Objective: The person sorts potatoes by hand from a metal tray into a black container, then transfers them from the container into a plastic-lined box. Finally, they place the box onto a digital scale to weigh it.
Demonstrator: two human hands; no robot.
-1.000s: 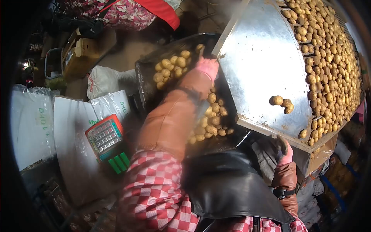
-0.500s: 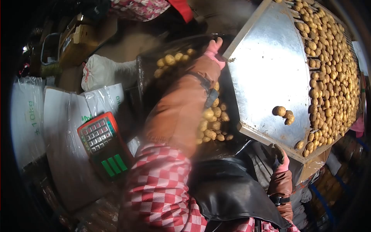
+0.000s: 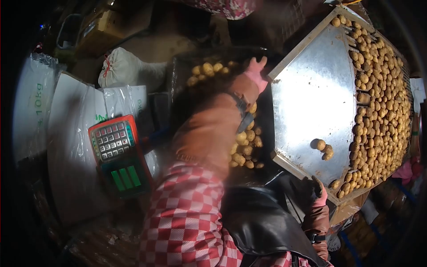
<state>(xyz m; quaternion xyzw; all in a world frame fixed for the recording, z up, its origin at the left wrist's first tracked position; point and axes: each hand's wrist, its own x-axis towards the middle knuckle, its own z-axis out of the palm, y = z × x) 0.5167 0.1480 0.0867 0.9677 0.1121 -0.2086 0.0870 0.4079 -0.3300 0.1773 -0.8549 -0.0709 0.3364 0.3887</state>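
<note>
My left hand, in a pink glove, reaches over a dark crate holding loose potatoes. Its fingers are apart beside the upper left corner of a shiny metal chute, and no object shows in them. Part of the crate is hidden under my brown-sleeved forearm. Low at the right, my right hand wears a pink glove with a dark palm. Its fingers are extended, tips right at the wooden lower edge of the chute. A small cluster of potatoes rests on the metal.
Many potatoes cover the slatted rack to the right of the chute. A red-framed scale with a keypad stands at left, near white plastic bags and a tied white sack. Another person's floral clothing shows at the top.
The view has shifted slightly. My left hand remains by the chute corner, its fingers now more visibly spread. The other person's floral clothing has moved right, and the red piece beside it is gone from view.
</note>
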